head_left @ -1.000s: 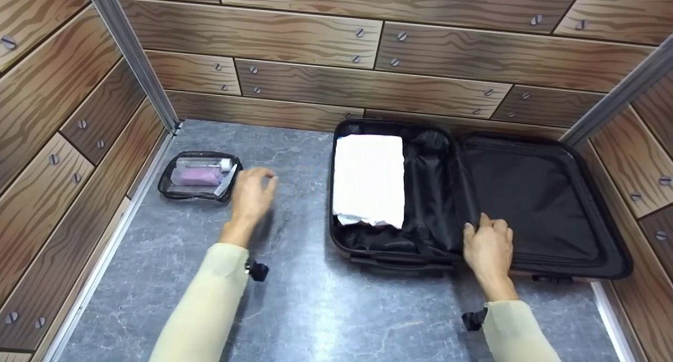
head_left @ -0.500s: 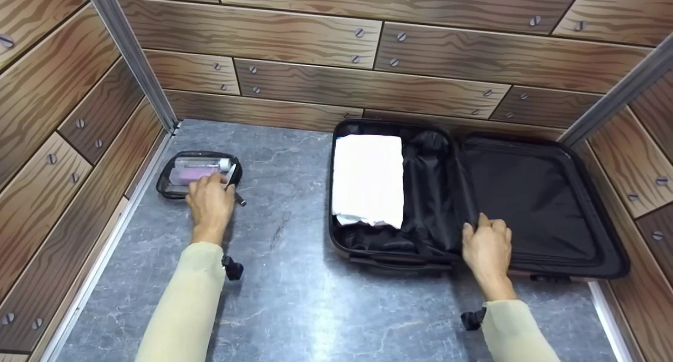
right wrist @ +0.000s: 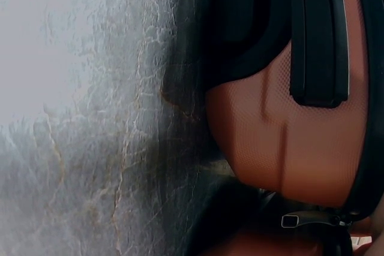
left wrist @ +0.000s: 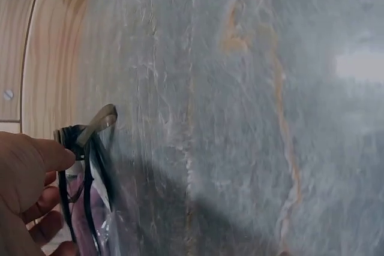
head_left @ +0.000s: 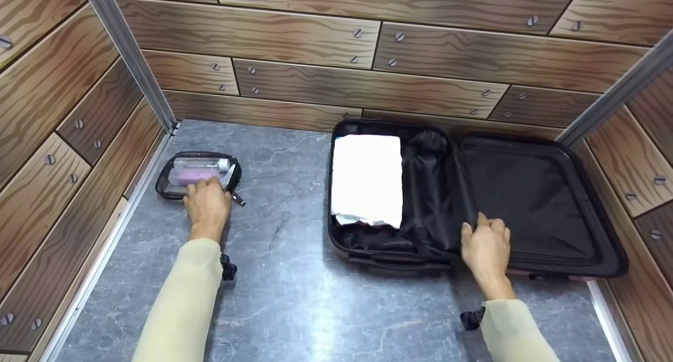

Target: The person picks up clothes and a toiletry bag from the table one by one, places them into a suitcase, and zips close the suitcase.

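Now, lower right of the frame, the right hand (head_left: 486, 249) rests at the open suitcase's (head_left: 428, 204) inner edge, unmoved; whether it grips, I can't tell. At left, the left hand (head_left: 207, 204) has come round from the right side of the clear pouch (head_left: 236, 173) and pinches its near edge, so that pouch, on the floor, seems to be the thing in hand. Farther back, mid-frame, a white folded bundle (head_left: 367, 180) lies in the suitcase.

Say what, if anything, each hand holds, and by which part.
Left hand: clear pouch, by its black-trimmed near edge. Right hand: on hinge-side edge of open suitcase; grip unclear.
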The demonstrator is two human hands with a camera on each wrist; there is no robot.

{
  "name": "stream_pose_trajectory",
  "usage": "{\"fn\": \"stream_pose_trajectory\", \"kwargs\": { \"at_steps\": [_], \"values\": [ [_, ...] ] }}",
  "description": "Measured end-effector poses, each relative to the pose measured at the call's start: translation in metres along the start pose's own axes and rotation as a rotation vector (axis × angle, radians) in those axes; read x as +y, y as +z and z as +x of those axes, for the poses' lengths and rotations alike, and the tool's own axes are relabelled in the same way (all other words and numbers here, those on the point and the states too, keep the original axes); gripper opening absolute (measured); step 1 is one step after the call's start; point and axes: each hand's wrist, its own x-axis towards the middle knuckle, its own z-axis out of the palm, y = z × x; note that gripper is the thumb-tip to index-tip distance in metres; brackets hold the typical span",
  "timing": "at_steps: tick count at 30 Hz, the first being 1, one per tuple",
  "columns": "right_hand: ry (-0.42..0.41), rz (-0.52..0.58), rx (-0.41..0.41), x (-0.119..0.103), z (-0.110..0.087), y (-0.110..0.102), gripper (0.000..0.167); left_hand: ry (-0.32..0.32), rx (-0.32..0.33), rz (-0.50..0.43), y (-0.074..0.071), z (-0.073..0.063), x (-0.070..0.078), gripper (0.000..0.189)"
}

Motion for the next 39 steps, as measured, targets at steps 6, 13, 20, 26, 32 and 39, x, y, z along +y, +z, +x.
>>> {"fn": "stream_pose_trajectory", "kwargs": {
  "at_steps": [6,13,20,26,32,39],
  "values": [
    [0.003,0.000,-0.003,0.000,0.000,0.000,0.055,0.037,0.024,0.023,-0.004,0.004,0.004,0.023],
    [0.008,0.000,-0.006,-0.001,0.000,-0.001,0.055,0.087,0.024,0.019,-0.003,-0.003,0.008,0.019],
    [0.022,0.001,-0.014,-0.001,0.000,-0.001,0.055,0.260,-0.026,0.002,-0.001,-0.019,0.016,0.018],
    [0.027,0.002,-0.015,-0.001,0.001,0.001,0.056,0.432,-0.099,-0.015,-0.001,-0.037,0.025,0.018],
    [0.027,0.003,-0.024,0.000,0.001,0.000,0.055,0.600,-0.189,-0.031,-0.001,-0.054,0.024,0.014],
    [0.015,0.001,-0.018,0.000,0.001,0.001,0.055,0.709,-0.165,-0.035,-0.007,-0.070,0.000,0.016]
  ]
}}
